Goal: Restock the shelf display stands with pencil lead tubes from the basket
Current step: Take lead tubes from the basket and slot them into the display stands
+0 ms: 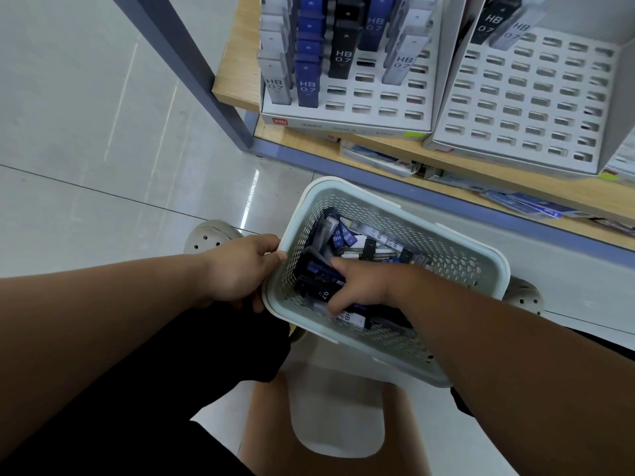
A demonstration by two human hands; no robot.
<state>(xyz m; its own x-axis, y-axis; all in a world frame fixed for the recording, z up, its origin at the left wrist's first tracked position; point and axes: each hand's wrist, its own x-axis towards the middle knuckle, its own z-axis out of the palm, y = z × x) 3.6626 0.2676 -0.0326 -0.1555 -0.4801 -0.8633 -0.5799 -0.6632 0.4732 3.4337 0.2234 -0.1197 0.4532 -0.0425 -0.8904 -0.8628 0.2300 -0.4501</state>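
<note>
We rate restocking partly done: upper-centre stand half filled, upper-right stand nearly bare, lead tubes lying in the centre basket, left grip clasping its rim, right grip among the tubes, pinching one or not we cannot tell.
</note>
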